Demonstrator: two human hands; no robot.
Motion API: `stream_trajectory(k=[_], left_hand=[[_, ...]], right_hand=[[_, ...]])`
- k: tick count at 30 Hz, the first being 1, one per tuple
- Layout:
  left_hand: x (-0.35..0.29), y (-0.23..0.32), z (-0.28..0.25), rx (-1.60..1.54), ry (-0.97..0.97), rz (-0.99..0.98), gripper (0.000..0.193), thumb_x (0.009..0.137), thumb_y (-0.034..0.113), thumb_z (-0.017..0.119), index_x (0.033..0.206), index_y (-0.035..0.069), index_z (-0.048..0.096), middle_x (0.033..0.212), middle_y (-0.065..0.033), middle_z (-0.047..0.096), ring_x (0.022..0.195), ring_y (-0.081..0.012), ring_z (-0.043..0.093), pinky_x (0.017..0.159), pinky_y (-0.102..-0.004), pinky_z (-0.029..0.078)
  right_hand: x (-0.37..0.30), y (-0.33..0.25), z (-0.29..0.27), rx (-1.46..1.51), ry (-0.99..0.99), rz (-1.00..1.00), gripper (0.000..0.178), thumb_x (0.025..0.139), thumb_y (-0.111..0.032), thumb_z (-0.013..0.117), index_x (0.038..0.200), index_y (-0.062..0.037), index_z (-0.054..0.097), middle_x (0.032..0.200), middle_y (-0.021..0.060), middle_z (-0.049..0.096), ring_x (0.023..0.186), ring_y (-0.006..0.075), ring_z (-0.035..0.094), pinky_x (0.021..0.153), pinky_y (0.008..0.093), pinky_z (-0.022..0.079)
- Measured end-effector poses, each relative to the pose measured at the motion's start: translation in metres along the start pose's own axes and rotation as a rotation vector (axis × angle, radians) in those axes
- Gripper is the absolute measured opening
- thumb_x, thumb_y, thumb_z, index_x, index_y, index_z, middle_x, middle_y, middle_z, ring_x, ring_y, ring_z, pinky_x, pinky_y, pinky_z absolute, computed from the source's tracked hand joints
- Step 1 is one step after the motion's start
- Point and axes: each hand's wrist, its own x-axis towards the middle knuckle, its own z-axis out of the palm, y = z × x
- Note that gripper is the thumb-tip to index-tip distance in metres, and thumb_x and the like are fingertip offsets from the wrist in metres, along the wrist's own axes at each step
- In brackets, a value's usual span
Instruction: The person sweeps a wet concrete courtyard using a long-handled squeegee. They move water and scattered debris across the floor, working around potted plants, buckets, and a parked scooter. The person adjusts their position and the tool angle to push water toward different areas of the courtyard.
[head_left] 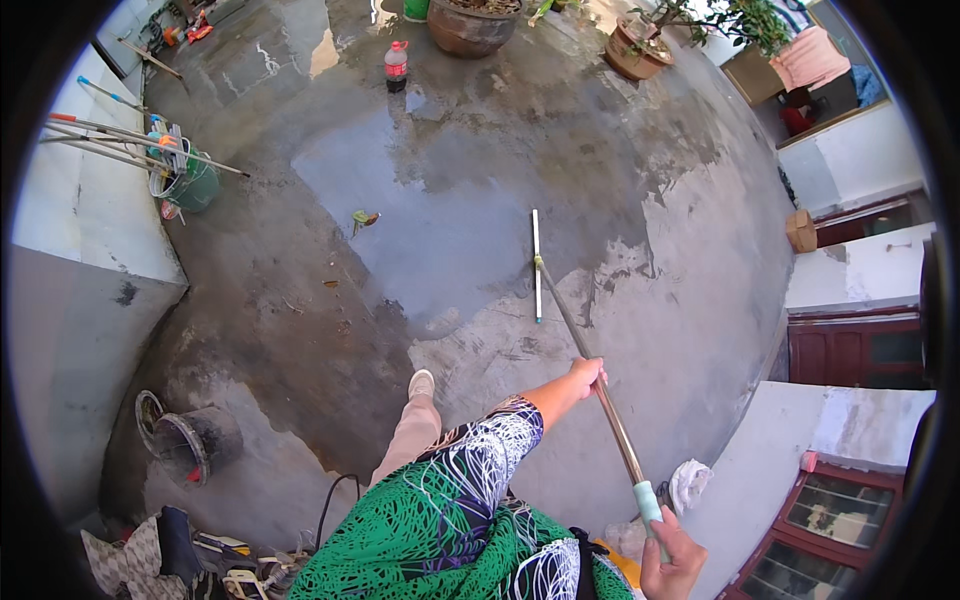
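Observation:
I hold a long-handled floor squeegee (618, 430) slantwise in front of me. Its narrow white blade (537, 225) lies on the wet concrete floor, partly over a sheet of water. My left hand (587, 375) is closed around the metal pole at about its middle. Lower down, my right hand (673, 562) wraps the pale green grip near the pole's end. A wet leaf (364, 220) lies on the floor to the left of the blade.
A bottle of dark drink (396, 66) stands beyond the water, near a large plant pot (470, 28). Another potted plant (640, 50) is at far right. On the left are a green bucket with poles (190, 185) and a tipped black bucket (205, 445). White walls flank both sides.

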Motion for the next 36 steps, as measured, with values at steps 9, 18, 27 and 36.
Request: stream_trajectory(k=[9,18,27,36], left_hand=[[-0.114,-0.008,-0.083,-0.142,-0.007,0.158,0.016,0.088,0.015,0.048,0.084,0.006,0.035,0.067,-0.0056,0.045,0.058,-0.0189,0.05,0.053,-0.0371,0.048],[-0.154,0.01,-0.12,-0.361,0.104,0.176,0.014,0.087,0.014,0.046,0.082,0.008,0.036,0.065,-0.0047,0.042,0.055,-0.0189,0.046,0.051,-0.0387,0.043],[-0.094,0.166,-0.096,-0.479,-0.055,0.43,0.019,0.088,0.02,0.049,0.083,0.013,0.033,0.058,-0.0024,0.041,0.046,-0.0141,0.042,0.04,-0.0318,0.037],[-0.127,0.182,-0.159,-0.396,0.195,0.528,0.019,0.088,0.016,0.044,0.074,0.007,0.036,0.054,-0.003,0.038,0.045,-0.0161,0.041,0.041,-0.0329,0.039]], right_hand=[[-0.021,-0.017,-0.038,0.181,-0.165,0.042,0.016,0.074,-0.001,0.059,0.089,0.0038,0.062,0.085,0.0198,0.063,0.078,0.0261,0.063,0.07,0.0316,0.048],[-0.011,-0.028,-0.05,0.264,-0.28,0.025,0.018,0.074,-0.001,0.056,0.09,0.0056,0.062,0.093,0.0245,0.061,0.076,0.0229,0.062,0.067,0.0276,0.047],[0.071,-0.024,0.049,0.009,-0.116,-0.521,0.024,0.064,0.003,0.063,0.087,-0.0025,0.064,0.088,0.0207,0.063,0.059,0.0211,0.063,0.053,0.0258,0.047],[0.104,-0.038,0.077,0.053,-0.273,-0.596,0.02,0.06,0.0,0.063,0.079,-0.0081,0.064,0.092,0.0226,0.061,0.055,0.0264,0.062,0.047,0.0293,0.048]])
